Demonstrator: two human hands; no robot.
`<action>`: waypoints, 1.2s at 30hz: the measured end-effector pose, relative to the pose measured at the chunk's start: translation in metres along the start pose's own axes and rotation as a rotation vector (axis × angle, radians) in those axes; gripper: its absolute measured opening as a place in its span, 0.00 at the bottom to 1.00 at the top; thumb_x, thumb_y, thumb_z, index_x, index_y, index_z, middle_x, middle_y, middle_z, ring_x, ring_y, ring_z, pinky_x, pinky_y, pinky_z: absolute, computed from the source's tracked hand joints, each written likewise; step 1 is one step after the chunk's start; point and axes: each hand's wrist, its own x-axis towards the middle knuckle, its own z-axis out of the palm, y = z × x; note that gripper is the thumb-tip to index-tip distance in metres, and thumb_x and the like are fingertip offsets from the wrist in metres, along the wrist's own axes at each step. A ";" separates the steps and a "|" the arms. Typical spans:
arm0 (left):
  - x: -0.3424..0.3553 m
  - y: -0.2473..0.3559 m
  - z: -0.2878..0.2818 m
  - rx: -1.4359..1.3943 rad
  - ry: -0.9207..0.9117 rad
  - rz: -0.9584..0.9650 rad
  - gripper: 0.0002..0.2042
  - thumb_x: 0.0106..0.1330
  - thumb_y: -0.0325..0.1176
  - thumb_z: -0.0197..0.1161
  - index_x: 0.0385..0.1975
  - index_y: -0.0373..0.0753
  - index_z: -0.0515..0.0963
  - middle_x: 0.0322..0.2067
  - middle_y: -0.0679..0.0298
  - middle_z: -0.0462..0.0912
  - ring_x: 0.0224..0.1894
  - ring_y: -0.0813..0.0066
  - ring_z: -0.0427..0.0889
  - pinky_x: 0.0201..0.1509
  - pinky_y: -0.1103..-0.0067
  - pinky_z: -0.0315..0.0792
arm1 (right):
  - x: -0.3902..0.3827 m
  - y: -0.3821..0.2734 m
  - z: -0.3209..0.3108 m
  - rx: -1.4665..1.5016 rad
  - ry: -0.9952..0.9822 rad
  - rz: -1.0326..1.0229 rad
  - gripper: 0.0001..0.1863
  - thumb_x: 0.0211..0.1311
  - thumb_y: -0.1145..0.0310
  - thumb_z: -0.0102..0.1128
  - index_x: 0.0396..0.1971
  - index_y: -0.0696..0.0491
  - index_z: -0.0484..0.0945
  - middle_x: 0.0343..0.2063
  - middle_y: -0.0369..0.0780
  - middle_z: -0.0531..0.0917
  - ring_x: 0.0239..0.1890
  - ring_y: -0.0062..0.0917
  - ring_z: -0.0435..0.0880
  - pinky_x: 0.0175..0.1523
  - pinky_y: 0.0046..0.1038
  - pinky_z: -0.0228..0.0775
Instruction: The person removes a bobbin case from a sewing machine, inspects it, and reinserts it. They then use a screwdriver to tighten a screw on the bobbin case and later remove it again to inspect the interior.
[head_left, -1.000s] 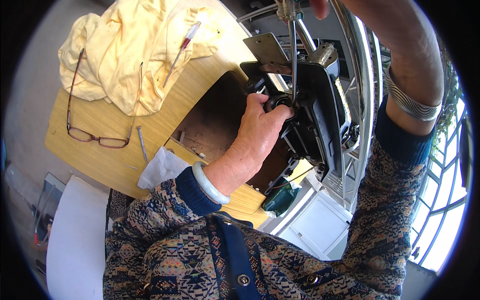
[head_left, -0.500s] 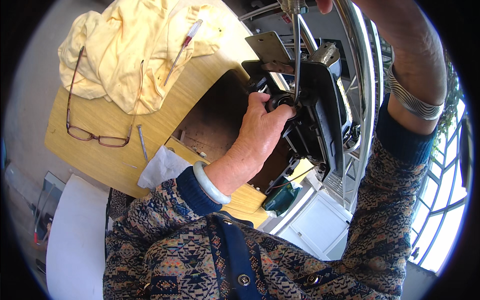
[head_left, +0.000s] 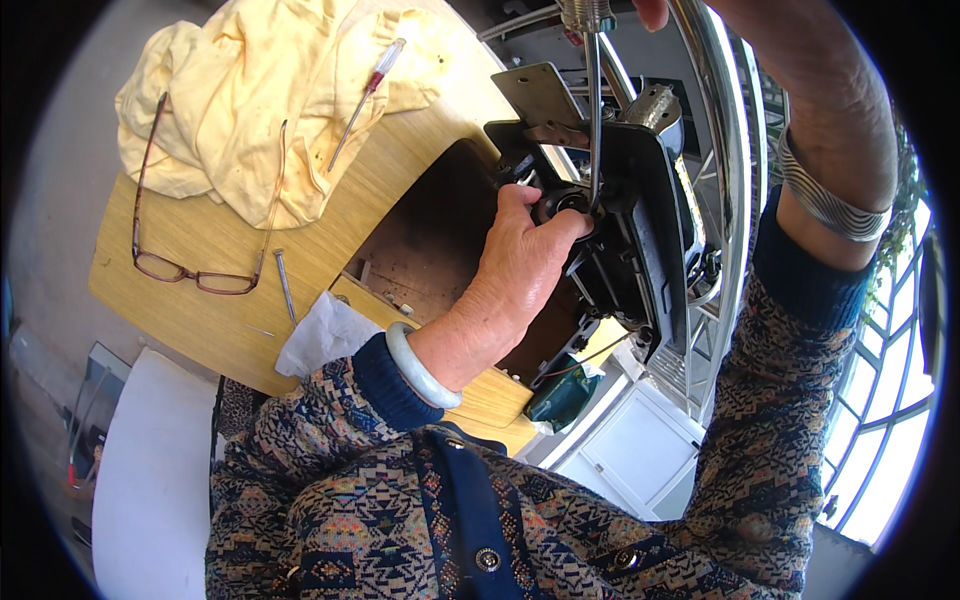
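My left hand (head_left: pixel 515 265) is closed on a dark round part (head_left: pixel 560 205) beneath a tilted black machine (head_left: pixel 635 270), over an opening (head_left: pixel 420 240) in the wooden table (head_left: pixel 200 325). A long screwdriver (head_left: pixel 594 110) reaches down from the top edge into that part, its tip beside my left thumb. My right hand (head_left: pixel 745 35) is at the top right near the screwdriver's handle, its fingers mostly out of frame. A yellow cloth (head_left: pixel 230 110) carries a second screwdriver (head_left: pixel 365 105); reading glasses (head_left: pixel 225 280), a metal rod (head_left: pixel 285 287) and white tissue (head_left: pixel 320 335) lie nearby.
Chrome bars (head_left: pixel 730 140) rise just right of the machine. A green object (head_left: pixel 560 395) and white cabinet (head_left: pixel 630 450) are below it. A white board (head_left: pixel 150 460) is at lower left. A barred window (head_left: pixel 885 370) with plants is at far right.
The screwdriver's shaft and my right hand have shifted slightly rightward since a second ago. My left hand has barely moved, still on the dark part.
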 end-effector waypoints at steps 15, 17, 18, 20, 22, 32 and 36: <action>-0.002 0.002 0.002 -0.015 0.010 -0.003 0.20 0.64 0.41 0.68 0.50 0.45 0.69 0.35 0.70 0.74 0.34 0.82 0.70 0.42 0.80 0.67 | 0.011 -0.007 0.006 -0.008 -0.066 -0.017 0.20 0.63 0.58 0.68 0.33 0.65 0.86 0.23 0.45 0.86 0.24 0.26 0.86 0.33 0.29 0.77; -0.001 0.002 0.002 0.009 0.016 -0.007 0.20 0.63 0.41 0.68 0.50 0.45 0.69 0.35 0.70 0.74 0.34 0.82 0.70 0.41 0.80 0.67 | 0.014 0.004 0.011 0.005 -0.077 -0.132 0.20 0.64 0.59 0.67 0.33 0.66 0.86 0.23 0.45 0.86 0.24 0.26 0.86 0.34 0.29 0.78; -0.001 0.002 0.002 0.019 0.017 -0.006 0.20 0.63 0.41 0.68 0.50 0.45 0.68 0.35 0.70 0.74 0.34 0.82 0.70 0.41 0.80 0.67 | 0.013 0.007 0.013 0.004 -0.061 -0.221 0.20 0.65 0.59 0.66 0.33 0.66 0.86 0.23 0.45 0.86 0.24 0.26 0.86 0.34 0.29 0.78; 0.000 0.002 0.002 0.004 0.017 -0.011 0.20 0.63 0.41 0.68 0.50 0.44 0.68 0.35 0.70 0.74 0.34 0.82 0.70 0.41 0.80 0.67 | 0.008 0.013 0.016 -0.003 -0.008 -0.359 0.20 0.66 0.59 0.66 0.33 0.66 0.86 0.24 0.45 0.86 0.24 0.27 0.86 0.35 0.29 0.78; -0.001 0.002 0.002 -0.004 0.014 -0.013 0.21 0.63 0.41 0.68 0.51 0.44 0.68 0.35 0.70 0.74 0.34 0.82 0.70 0.41 0.79 0.66 | 0.011 0.004 0.013 0.030 -0.066 -0.185 0.20 0.67 0.59 0.65 0.33 0.66 0.86 0.24 0.45 0.86 0.24 0.27 0.87 0.36 0.29 0.79; 0.000 0.002 0.001 -0.002 0.003 0.002 0.20 0.64 0.40 0.68 0.51 0.44 0.68 0.34 0.70 0.73 0.34 0.82 0.70 0.41 0.80 0.66 | 0.019 -0.003 0.021 -0.004 -0.036 -0.153 0.19 0.68 0.59 0.65 0.36 0.64 0.86 0.25 0.44 0.86 0.24 0.28 0.87 0.37 0.30 0.80; -0.001 0.001 0.002 -0.027 -0.001 -0.015 0.21 0.64 0.39 0.68 0.51 0.43 0.68 0.34 0.70 0.73 0.34 0.82 0.70 0.41 0.80 0.66 | 0.026 0.019 0.020 0.104 -0.060 -0.284 0.18 0.68 0.60 0.65 0.36 0.64 0.87 0.24 0.43 0.86 0.23 0.27 0.86 0.36 0.29 0.79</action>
